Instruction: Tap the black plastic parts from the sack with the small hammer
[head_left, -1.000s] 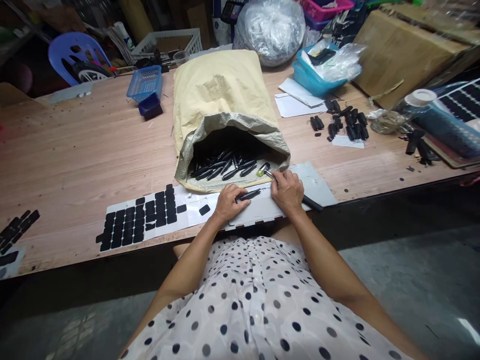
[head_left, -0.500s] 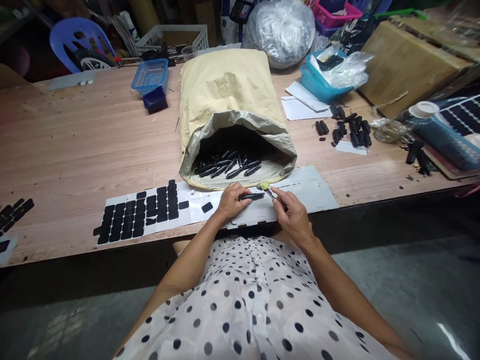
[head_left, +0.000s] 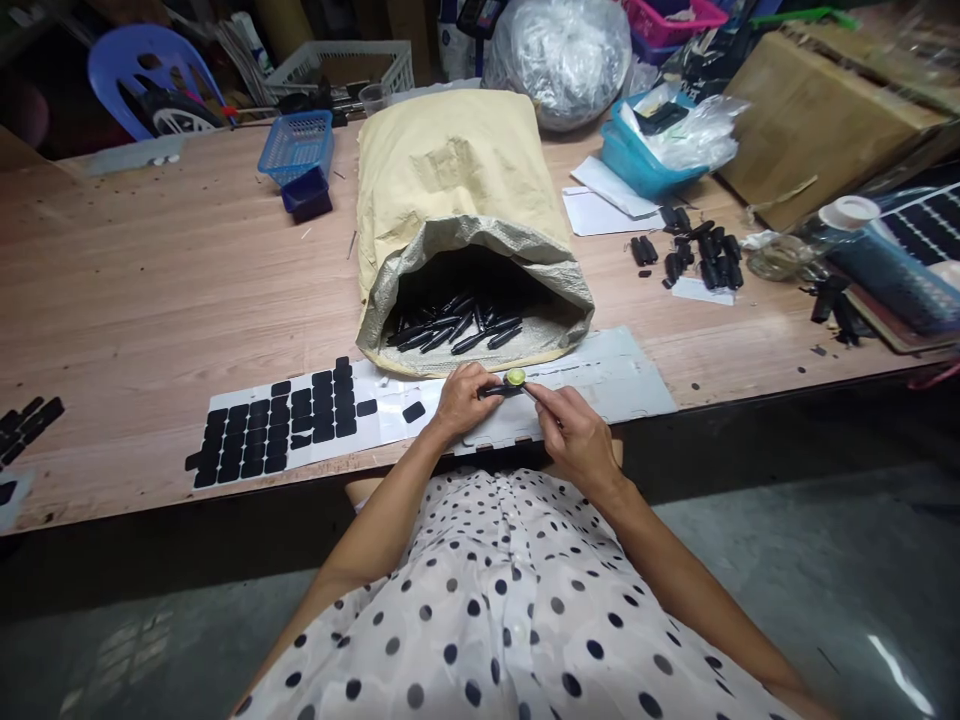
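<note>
My left hand (head_left: 465,397) rests on the grey-white card (head_left: 630,375) at the table's front edge, thumb and fingers closed on a slim black piece (head_left: 491,391) lying crosswise. In my right hand (head_left: 577,430) is a small tool with a round yellow-green head (head_left: 515,377), much like a small hammer. Its head is over the right end of the black piece; whether they touch I cannot tell. Just beyond both hands, a tan sack (head_left: 450,150) lies with its mouth towards me. Several similar black pieces (head_left: 457,325) are heaped inside the mouth.
Left of my hands lies a white sheet with rows of black rounded stickers (head_left: 255,440). Blue baskets (head_left: 300,145) stand behind at left. To the right are black parts (head_left: 720,260), a teal basket (head_left: 637,160), a cardboard box (head_left: 825,120) and a jar (head_left: 847,217).
My right hand has brought the yellow-green tool head left, over the black piece. My left hand keeps its grip in the same place.
</note>
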